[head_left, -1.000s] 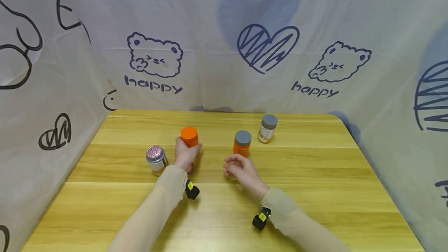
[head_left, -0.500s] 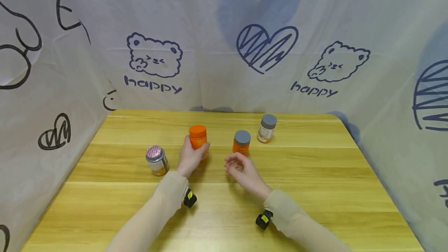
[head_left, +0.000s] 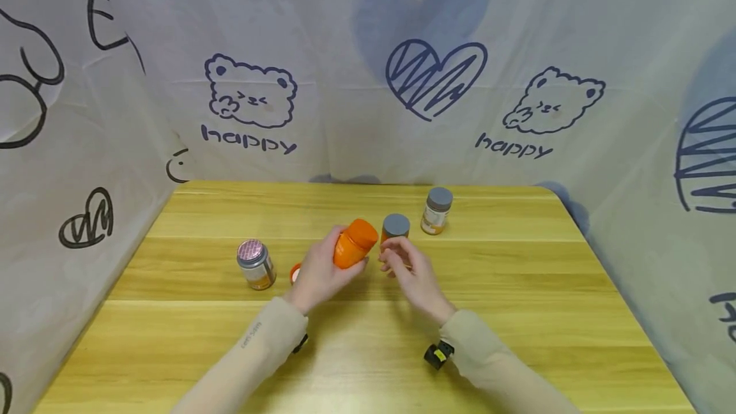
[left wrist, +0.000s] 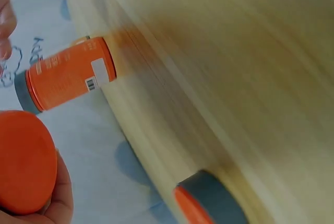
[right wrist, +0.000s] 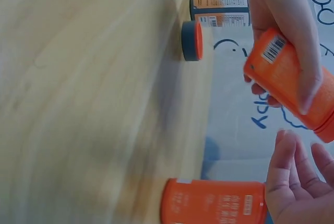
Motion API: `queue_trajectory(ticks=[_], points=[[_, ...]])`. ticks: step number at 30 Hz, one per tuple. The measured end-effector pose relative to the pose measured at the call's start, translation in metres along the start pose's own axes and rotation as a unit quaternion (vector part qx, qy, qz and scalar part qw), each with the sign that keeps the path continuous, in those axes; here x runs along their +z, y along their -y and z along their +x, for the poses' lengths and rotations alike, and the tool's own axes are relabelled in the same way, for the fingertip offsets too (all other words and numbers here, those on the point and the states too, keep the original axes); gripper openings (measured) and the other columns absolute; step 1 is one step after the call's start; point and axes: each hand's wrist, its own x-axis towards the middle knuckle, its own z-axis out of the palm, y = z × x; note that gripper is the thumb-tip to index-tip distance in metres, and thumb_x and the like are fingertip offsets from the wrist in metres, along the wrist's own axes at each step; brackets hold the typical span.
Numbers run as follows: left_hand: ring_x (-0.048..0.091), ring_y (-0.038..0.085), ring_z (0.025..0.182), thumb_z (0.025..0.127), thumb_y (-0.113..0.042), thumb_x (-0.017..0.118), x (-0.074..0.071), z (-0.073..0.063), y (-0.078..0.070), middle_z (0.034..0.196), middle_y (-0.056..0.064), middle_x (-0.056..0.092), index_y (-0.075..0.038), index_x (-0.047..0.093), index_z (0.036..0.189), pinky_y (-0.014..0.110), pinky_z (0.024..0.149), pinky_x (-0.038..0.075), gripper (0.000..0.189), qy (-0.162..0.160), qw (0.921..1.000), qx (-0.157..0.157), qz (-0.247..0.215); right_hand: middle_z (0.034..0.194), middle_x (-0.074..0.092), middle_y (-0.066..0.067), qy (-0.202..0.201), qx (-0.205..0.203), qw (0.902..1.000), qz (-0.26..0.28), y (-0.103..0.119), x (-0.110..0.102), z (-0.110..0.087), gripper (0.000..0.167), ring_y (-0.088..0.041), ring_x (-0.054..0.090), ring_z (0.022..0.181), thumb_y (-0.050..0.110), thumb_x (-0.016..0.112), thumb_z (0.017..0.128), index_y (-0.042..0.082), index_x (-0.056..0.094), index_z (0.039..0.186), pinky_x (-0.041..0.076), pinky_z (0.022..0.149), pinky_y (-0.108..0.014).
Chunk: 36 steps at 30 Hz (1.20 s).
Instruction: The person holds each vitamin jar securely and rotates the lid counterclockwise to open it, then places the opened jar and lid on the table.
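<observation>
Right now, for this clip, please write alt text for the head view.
A person's left hand holds an all-orange bottle tilted over a wooden table, its cap toward the right hand, loosely bent in front of a gray-capped orange bottle. A pink-topped jar stands at left, a gray-lidded jar at back right, before a doodled white cloth.

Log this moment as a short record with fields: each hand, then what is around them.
Left hand: grips orange jar, tilted, off the table
Right hand: fingers loosely curled, beside gray-lidded orange jar; contact unclear
Pink-topped jar: stands left of the left hand
Pale-labeled jar: gray lid, stands back right
Round gray-and-orange piece: on the table, partly hidden in head view
Backdrop: pale cloth, bear and heart drawings
</observation>
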Motion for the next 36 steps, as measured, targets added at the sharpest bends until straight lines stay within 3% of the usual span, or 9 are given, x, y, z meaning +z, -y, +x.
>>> queue_trajectory(ticks=[6, 13, 17, 26, 36], points=[[0.06, 0.014, 0.067, 0.076, -0.024, 0.084, 0.0, -0.007, -0.008, 0.089, 0.004, 0.07, -0.014, 0.055, 0.124, 0.027, 0.063, 0.051, 0.056, 0.006, 0.9942, 0.075, 0.077, 0.097, 0.068, -0.019, -0.017, -0.025, 0.9976, -0.063, 0.01, -0.003, 0.002, 0.025, -0.028, 0.064, 0.077, 0.022, 0.047, 0.107, 0.005, 0.059, 0.12, 0.055, 0.068, -0.028], [0.063, 0.019, 0.064, 0.071, -0.028, 0.089, 0.008, -0.015, -0.015, 0.087, 0.004, 0.07, -0.01, 0.058, 0.117, 0.032, 0.058, 0.053, 0.058, -0.024, 0.9788, 0.118, 0.165, 0.072, 0.06, -0.003, -0.035, -0.009, 0.9862, -0.162, 0.019, 0.0, 0.006, 0.028, -0.013, 0.05, 0.061, 0.037, 0.052, 0.103, 0.011, 0.061, 0.11, 0.04, 0.058, -0.023], [0.065, 0.021, 0.065, 0.07, -0.028, 0.091, 0.012, -0.018, -0.017, 0.088, 0.005, 0.069, -0.008, 0.061, 0.11, 0.034, 0.057, 0.054, 0.053, -0.041, 0.9721, 0.114, 0.201, 0.066, 0.056, 0.0, -0.048, 0.013, 0.982, -0.182, 0.021, 0.003, 0.01, 0.03, -0.014, 0.047, 0.056, 0.042, 0.051, 0.103, 0.013, 0.06, 0.103, 0.038, 0.055, -0.025], [0.065, 0.021, 0.066, 0.068, -0.021, 0.09, 0.016, -0.024, -0.021, 0.086, 0.003, 0.067, -0.01, 0.06, 0.101, 0.035, 0.055, 0.054, 0.047, -0.049, 0.9695, 0.101, 0.218, 0.061, 0.052, 0.0, -0.051, 0.051, 0.9787, -0.192, 0.019, 0.01, 0.013, 0.036, -0.015, 0.046, 0.055, 0.043, 0.049, 0.103, 0.011, 0.061, 0.092, 0.038, 0.052, -0.027], [0.061, 0.018, 0.065, 0.069, -0.023, 0.09, 0.025, -0.026, -0.024, 0.084, 0.003, 0.065, -0.009, 0.059, 0.102, 0.03, 0.057, 0.051, 0.048, 0.002, 0.9718, 0.088, 0.219, 0.065, 0.053, -0.001, -0.071, 0.085, 0.9755, -0.19, 0.008, 0.01, 0.012, 0.037, -0.015, 0.048, 0.06, 0.041, 0.055, 0.1, 0.01, 0.057, 0.079, 0.039, 0.056, -0.027]])
